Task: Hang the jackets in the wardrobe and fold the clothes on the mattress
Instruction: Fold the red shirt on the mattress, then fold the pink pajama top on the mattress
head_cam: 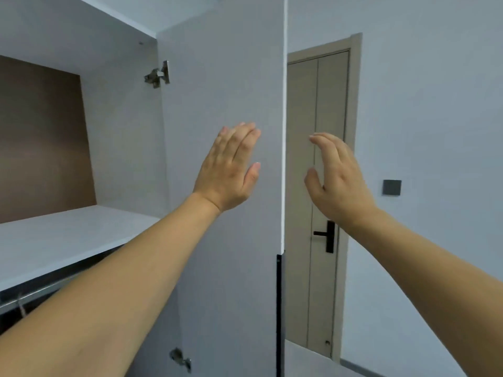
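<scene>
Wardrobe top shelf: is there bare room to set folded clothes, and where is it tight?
The shelf shows bare from the brown back panel to its front edge, beside the open door. Below it, around the hanging rail, it is dark and cramped. Left hand lies against the door; right hand is past its edge.

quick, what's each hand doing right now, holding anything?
Left hand: open, fingers straight, flat against the inner face of the wardrobe door, holding nothing.
Right hand: open, fingers relaxed, just past the door's edge, holding nothing.
</scene>
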`<control>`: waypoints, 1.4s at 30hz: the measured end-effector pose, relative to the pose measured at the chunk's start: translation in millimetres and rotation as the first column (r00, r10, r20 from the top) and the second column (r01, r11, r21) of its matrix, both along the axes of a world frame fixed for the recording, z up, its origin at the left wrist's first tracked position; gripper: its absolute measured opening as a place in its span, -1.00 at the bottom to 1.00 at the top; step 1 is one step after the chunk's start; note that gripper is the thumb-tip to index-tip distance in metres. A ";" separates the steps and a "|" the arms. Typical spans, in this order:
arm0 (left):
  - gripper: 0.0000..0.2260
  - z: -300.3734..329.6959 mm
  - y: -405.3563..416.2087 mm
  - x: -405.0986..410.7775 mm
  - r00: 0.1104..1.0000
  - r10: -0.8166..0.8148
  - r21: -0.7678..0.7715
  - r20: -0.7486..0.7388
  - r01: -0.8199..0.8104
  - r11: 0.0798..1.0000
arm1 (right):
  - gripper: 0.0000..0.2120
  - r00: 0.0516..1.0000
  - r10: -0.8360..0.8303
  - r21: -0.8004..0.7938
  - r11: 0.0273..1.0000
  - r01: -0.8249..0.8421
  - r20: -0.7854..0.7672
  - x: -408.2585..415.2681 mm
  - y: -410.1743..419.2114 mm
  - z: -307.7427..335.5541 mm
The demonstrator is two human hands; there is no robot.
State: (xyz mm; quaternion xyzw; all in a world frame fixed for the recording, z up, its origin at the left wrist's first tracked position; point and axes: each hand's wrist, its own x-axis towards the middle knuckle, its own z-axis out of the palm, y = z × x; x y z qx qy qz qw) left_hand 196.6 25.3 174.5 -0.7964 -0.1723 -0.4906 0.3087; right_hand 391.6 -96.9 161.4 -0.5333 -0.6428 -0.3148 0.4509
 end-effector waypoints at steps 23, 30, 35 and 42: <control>-0.51 -92.6 -133.1 579.3 0.826 -0.557 -0.287 -0.086 0.514 0.808 | -0.51 0.666 -0.712 -0.393 0.690 0.607 -0.221 479.0 -236.7 -118.5; -0.51 -139.9 -167.0 759.3 0.663 -0.731 -0.400 -0.160 0.634 0.662 | -0.54 0.481 -0.838 -0.499 0.541 0.677 -0.257 596.5 -268.9 -152.5; -0.51 -198.7 -229.7 879.3 0.508 -0.811 -0.479 -0.288 0.658 0.582 | -0.55 0.280 -0.910 -0.591 0.412 0.693 -0.306 678.2 -343.6 -210.9; -0.51 -286.6 -303.4 1017.5 0.323 -0.823 -0.540 -0.468 0.633 0.555 | -0.53 -0.017 -0.899 -0.725 0.342 0.598 -0.438 775.0 -440.0 -327.9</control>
